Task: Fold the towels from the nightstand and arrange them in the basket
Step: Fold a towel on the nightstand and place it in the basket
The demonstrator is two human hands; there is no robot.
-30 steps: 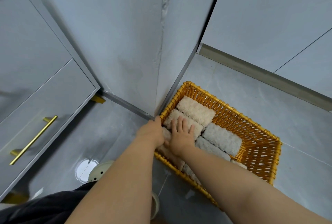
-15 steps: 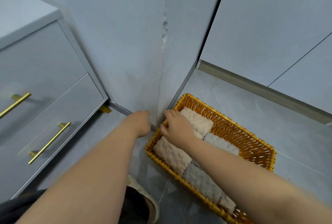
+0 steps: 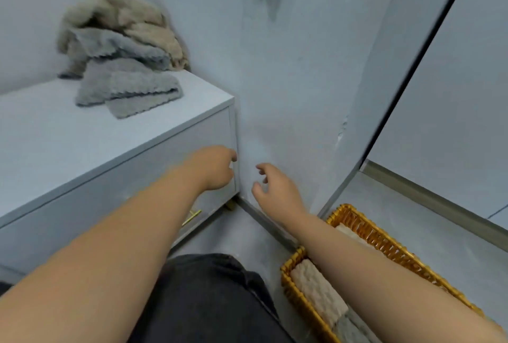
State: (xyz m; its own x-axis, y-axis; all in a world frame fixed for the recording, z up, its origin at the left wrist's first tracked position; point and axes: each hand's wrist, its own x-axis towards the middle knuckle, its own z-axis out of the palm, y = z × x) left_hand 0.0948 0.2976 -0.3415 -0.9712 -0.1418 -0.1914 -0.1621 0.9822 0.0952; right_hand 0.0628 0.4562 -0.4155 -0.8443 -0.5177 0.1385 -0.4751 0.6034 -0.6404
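Note:
A heap of unfolded grey and beige towels (image 3: pixel 121 51) lies on the grey nightstand (image 3: pixel 55 144) at the upper left, against the wall. The orange wicker basket (image 3: pixel 357 221) stands on the floor at the lower right, with folded beige towels (image 3: pixel 319 293) lying in it. My left hand (image 3: pixel 214 169) is raised in front of the nightstand's right corner, fingers relaxed, holding nothing. My right hand (image 3: pixel 275 188) hovers beside it near the wall, fingers loosely spread and empty. My right forearm crosses over the basket and hides part of it.
A gold drawer handle (image 3: pixel 192 217) shows low on the nightstand front. The wall corner and a grey baseboard (image 3: pixel 264 219) run behind the hands. My dark trouser leg (image 3: pixel 209 298) fills the bottom middle. A cabinet door (image 3: pixel 453 95) stands at the right.
Both hands have left the basket and risen toward the nightstand. The view has swung up and left, so the towel heap on the nightstand has come into sight.

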